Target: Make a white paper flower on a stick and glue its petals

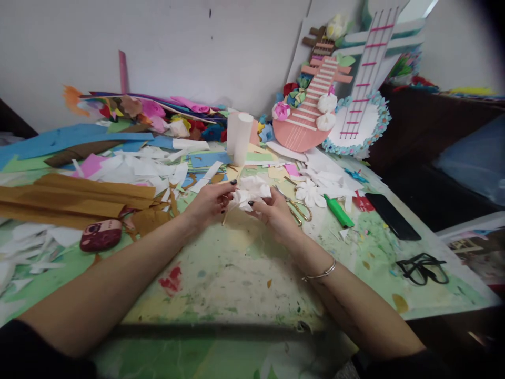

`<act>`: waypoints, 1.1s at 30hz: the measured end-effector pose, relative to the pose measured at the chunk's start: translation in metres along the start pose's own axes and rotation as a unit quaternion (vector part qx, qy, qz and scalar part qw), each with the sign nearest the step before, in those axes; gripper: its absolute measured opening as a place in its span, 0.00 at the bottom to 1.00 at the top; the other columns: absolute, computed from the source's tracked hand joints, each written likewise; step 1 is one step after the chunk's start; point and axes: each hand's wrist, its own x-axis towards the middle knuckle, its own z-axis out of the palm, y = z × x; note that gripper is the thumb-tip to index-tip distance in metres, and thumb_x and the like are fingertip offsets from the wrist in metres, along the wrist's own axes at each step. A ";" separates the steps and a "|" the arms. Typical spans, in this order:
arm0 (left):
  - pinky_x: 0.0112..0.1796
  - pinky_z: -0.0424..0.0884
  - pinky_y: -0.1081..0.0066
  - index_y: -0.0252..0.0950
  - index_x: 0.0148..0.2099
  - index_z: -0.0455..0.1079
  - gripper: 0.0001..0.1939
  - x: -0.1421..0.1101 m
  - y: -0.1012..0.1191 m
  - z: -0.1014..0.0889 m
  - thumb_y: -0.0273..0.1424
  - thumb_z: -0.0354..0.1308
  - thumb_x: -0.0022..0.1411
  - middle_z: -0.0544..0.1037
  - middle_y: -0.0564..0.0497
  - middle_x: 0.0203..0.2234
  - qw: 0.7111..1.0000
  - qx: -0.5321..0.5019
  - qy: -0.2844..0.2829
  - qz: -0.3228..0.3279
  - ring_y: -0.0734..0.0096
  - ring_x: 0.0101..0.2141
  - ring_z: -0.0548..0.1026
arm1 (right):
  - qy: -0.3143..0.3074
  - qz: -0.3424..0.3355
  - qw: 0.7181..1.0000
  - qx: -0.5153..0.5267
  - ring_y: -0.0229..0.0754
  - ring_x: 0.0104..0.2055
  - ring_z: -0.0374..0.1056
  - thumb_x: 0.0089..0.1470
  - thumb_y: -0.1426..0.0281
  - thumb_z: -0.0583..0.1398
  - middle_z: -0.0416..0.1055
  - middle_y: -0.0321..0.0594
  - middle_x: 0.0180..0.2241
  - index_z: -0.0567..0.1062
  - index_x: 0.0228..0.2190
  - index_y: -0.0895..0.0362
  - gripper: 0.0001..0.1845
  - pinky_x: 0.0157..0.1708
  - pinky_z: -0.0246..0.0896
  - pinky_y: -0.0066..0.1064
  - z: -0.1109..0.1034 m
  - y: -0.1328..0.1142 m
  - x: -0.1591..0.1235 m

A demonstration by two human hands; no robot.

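A white paper flower (252,190) with ruffled petals is held between my two hands above the middle of the table. My left hand (213,201) pinches its left edge between thumb and fingers. On the other side, my right hand (272,213) grips it with the thumb on the near petals; the fingers behind are partly hidden. Gold-handled scissors (300,210) lie just right of my right hand. Beside them rests another white paper flower (311,193), flat on the table. A white paper roll (242,139) stands upright behind my hands.
Brown crepe paper (71,197), a dark red case (101,235) and white scraps (134,168) lie left. A green glue tube (338,211), black phone (392,216) and glasses (423,269) lie right. Paper instruments (303,126) lean against the wall.
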 end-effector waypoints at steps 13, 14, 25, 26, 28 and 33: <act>0.26 0.69 0.74 0.32 0.43 0.70 0.25 0.003 -0.012 0.000 0.34 0.70 0.41 0.78 0.48 0.33 0.995 0.081 -0.033 0.054 0.73 0.25 0.73 | -0.113 0.061 0.987 -0.092 0.39 0.37 0.69 0.40 0.69 0.65 0.73 0.39 0.37 0.69 0.39 0.57 0.21 0.38 0.65 0.32 0.001 -0.005 -0.006; 0.26 0.69 0.74 0.31 0.43 0.71 0.25 0.004 -0.012 -0.001 0.34 0.70 0.40 0.78 0.47 0.33 0.993 0.092 -0.027 0.069 0.73 0.25 0.74 | -0.126 0.061 0.983 -0.117 0.39 0.37 0.69 0.40 0.68 0.66 0.72 0.39 0.37 0.69 0.39 0.57 0.21 0.37 0.64 0.31 0.000 -0.007 -0.006; 0.29 0.68 0.73 0.29 0.38 0.72 0.19 0.003 -0.012 -0.003 0.30 0.67 0.41 0.78 0.47 0.29 0.961 0.239 -0.115 0.077 0.70 0.28 0.75 | -0.054 -0.113 0.890 -0.438 0.36 0.30 0.64 0.45 0.68 0.61 0.71 0.35 0.34 0.67 0.44 0.54 0.22 0.31 0.58 0.28 -0.012 0.000 0.000; 0.28 0.67 0.73 0.30 0.37 0.71 0.17 0.004 -0.012 -0.004 0.29 0.66 0.41 0.78 0.48 0.28 0.959 0.244 -0.122 0.075 0.71 0.27 0.74 | -0.053 -0.123 0.878 -0.461 0.36 0.30 0.64 0.44 0.68 0.61 0.71 0.35 0.34 0.68 0.43 0.55 0.20 0.31 0.57 0.28 -0.012 0.002 0.001; 0.25 0.65 0.75 0.32 0.35 0.69 0.15 0.004 -0.011 -0.005 0.27 0.64 0.41 0.77 0.51 0.26 0.956 0.254 -0.127 0.073 0.75 0.23 0.72 | -0.042 -0.133 0.863 -0.485 0.37 0.31 0.64 0.45 0.69 0.60 0.72 0.34 0.33 0.70 0.41 0.56 0.18 0.31 0.55 0.27 -0.010 0.005 0.001; 0.23 0.64 0.77 0.34 0.36 0.67 0.15 0.004 -0.008 -0.007 0.26 0.61 0.41 0.76 0.54 0.22 0.944 0.298 -0.110 0.091 0.75 0.21 0.71 | -0.018 -0.152 0.853 -0.499 0.36 0.29 0.63 0.46 0.70 0.58 0.72 0.34 0.30 0.73 0.36 0.57 0.12 0.30 0.53 0.26 -0.006 0.008 0.003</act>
